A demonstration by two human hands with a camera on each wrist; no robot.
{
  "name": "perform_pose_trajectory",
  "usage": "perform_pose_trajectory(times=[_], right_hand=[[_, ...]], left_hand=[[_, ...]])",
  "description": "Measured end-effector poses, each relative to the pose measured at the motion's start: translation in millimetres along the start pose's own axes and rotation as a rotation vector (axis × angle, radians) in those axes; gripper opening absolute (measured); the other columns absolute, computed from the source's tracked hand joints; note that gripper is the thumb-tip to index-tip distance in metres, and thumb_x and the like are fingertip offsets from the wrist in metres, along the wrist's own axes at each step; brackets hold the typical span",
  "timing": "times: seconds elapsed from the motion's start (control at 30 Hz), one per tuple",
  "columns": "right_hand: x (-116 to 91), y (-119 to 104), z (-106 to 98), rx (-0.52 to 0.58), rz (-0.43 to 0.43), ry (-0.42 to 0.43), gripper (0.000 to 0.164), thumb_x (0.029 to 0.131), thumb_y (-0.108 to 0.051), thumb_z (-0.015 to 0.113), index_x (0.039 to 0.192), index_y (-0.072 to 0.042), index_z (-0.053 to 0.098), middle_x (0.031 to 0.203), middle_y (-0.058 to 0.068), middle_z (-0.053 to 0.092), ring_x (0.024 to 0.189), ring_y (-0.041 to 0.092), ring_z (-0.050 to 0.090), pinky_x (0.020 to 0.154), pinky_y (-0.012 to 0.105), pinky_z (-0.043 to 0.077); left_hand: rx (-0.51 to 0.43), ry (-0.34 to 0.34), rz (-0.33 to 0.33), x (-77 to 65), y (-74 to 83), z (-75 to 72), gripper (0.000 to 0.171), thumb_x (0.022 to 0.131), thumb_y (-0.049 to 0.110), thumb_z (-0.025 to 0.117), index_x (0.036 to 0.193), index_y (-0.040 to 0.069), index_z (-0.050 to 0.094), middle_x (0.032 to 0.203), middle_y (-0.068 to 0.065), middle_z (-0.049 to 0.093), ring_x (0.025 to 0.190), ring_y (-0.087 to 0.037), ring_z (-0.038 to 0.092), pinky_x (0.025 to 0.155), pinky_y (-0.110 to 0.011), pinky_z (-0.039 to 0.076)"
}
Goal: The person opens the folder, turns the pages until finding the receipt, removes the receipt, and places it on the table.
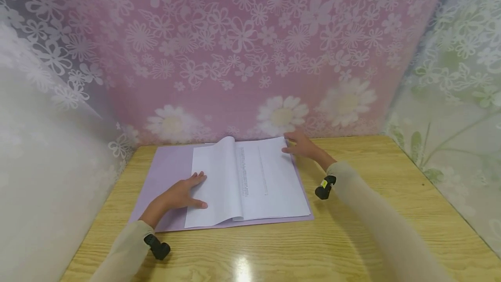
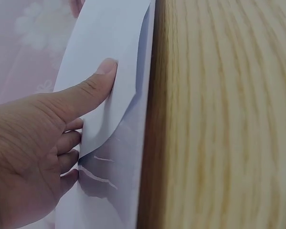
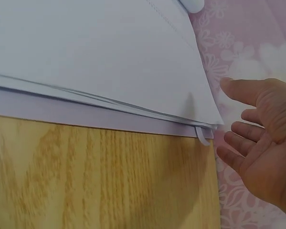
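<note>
A lilac folder [image 1: 172, 160] lies spread on the table, with printed white sheets [image 1: 274, 177] on its right side. One blank-looking page [image 1: 213, 186] is turned over to the left, its fold bulging upward along the middle. My left hand [image 1: 182, 193] rests on this turned page, thumb and fingers spread; in the left wrist view its thumb [image 2: 102, 76] lies on the paper near the lower edge. By the upper right corner of the sheets is my right hand [image 1: 301, 144]. In the right wrist view its fingers are parted, holding nothing, just off the corner.
The wooden table [image 1: 242, 247] runs back to a pink flowered curtain [image 1: 242, 55] close behind the folder. Pale flowered cloth hangs along both sides. A small black camera [image 1: 156, 247] is strapped to the left wrist, another black camera [image 1: 325, 188] to the right.
</note>
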State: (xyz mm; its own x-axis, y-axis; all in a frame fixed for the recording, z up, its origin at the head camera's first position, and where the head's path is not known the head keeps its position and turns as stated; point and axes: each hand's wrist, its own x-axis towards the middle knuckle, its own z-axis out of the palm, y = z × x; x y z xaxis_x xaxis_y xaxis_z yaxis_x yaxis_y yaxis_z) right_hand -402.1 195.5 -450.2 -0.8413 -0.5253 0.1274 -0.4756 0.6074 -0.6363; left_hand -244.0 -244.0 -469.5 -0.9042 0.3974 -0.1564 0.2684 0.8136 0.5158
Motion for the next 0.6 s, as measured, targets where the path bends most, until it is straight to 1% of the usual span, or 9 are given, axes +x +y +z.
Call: perform_pose_trajectory(times=[0.07,0.2,0.23,0.3,0.37,0.43,0.5,0.57,0.6], right_hand=[[-0.1,1.8,1.5,0.033,0.004,0.021,0.069,0.094,-0.012,0.072,0.145,0.02,0.038,0.15,0.039,0.041,0.14,0.056,0.04,0.118,0.064,0.033],[0.5,4.8,4.7,0.106,0.0,0.035,0.052,0.094,-0.007,0.071,0.132,0.021,0.049,0.135,0.043,0.05,0.135,0.057,0.045,0.116,0.066,0.035],[0.2,5.1,5.2,0.122,0.013,0.034,0.052,0.094,-0.007,0.072,0.132,0.021,0.049,0.136,0.042,0.05,0.136,0.057,0.045,0.116,0.066,0.034],[-0.1,5.2,5.9,0.137,0.046,0.025,0.053,0.095,-0.009,0.071,0.134,0.018,0.048,0.138,0.041,0.049,0.138,0.056,0.044,0.117,0.066,0.033],[-1.0,4.6,6.0,0.149,0.092,0.012,0.061,0.096,-0.012,0.071,0.143,0.016,0.043,0.148,0.039,0.043,0.143,0.054,0.039,0.12,0.064,0.03],[-1.6,4.4,6.0,0.16,0.145,0.009,0.072,0.097,-0.016,0.071,0.152,0.012,0.034,0.159,0.034,0.033,0.147,0.053,0.032,0.121,0.063,0.027],[-1.3,5.3,6.3,0.161,0.164,0.005,0.075,0.097,-0.018,0.07,0.154,0.011,0.03,0.161,0.032,0.03,0.149,0.052,0.03,0.122,0.062,0.025],[0.3,8.8,8.2,0.154,0.153,0.013,0.064,0.097,-0.017,0.071,0.147,0.011,0.042,0.155,0.033,0.04,0.145,0.05,0.037,0.121,0.062,0.031],[0.8,10.5,8.9,0.15,0.156,0.014,0.065,0.096,-0.018,0.071,0.147,0.01,0.042,0.154,0.033,0.041,0.145,0.05,0.038,0.12,0.062,0.032]], left_hand=[[-0.007,0.001,-0.008,0.4,-0.1,0.2,0.106,0.078,0.048,0.086,0.159,0.004,0.034,0.167,-0.02,0.022,0.155,-0.045,0.019,0.122,-0.062,0.026],[-0.027,0.005,-0.023,0.2,-1.0,0.6,0.106,0.077,0.048,0.087,0.159,0.005,0.035,0.167,-0.019,0.022,0.155,-0.044,0.02,0.122,-0.062,0.026],[-0.03,0.004,-0.026,0.1,-1.3,0.7,0.106,0.076,0.048,0.087,0.159,0.005,0.035,0.167,-0.019,0.022,0.155,-0.044,0.02,0.122,-0.062,0.026],[-0.038,0.004,-0.033,0.2,-2.1,1.0,0.107,0.076,0.048,0.087,0.159,0.006,0.035,0.167,-0.018,0.023,0.155,-0.043,0.019,0.123,-0.061,0.025],[-0.038,0.003,-0.034,0.3,-2.4,1.2,0.107,0.076,0.049,0.087,0.159,0.006,0.035,0.167,-0.018,0.023,0.155,-0.043,0.019,0.122,-0.062,0.026],[-0.046,0.001,-0.042,0.6,-2.6,1.3,0.107,0.076,0.05,0.087,0.159,0.008,0.035,0.168,-0.017,0.022,0.156,-0.042,0.019,0.123,-0.062,0.025],[-0.05,0.0,-0.046,0.7,-2.1,1.1,0.108,0.076,0.051,0.087,0.159,0.008,0.034,0.168,-0.017,0.022,0.155,-0.043,0.019,0.123,-0.062,0.025],[-0.052,0.0,-0.05,0.7,-1.8,0.5,0.108,0.075,0.051,0.087,0.16,0.009,0.034,0.168,-0.018,0.022,0.155,-0.043,0.019,0.123,-0.063,0.025],[-0.056,-0.001,-0.056,0.7,-1.2,0.2,0.108,0.075,0.051,0.087,0.16,0.009,0.034,0.168,-0.017,0.022,0.156,-0.043,0.019,0.123,-0.062,0.024]])
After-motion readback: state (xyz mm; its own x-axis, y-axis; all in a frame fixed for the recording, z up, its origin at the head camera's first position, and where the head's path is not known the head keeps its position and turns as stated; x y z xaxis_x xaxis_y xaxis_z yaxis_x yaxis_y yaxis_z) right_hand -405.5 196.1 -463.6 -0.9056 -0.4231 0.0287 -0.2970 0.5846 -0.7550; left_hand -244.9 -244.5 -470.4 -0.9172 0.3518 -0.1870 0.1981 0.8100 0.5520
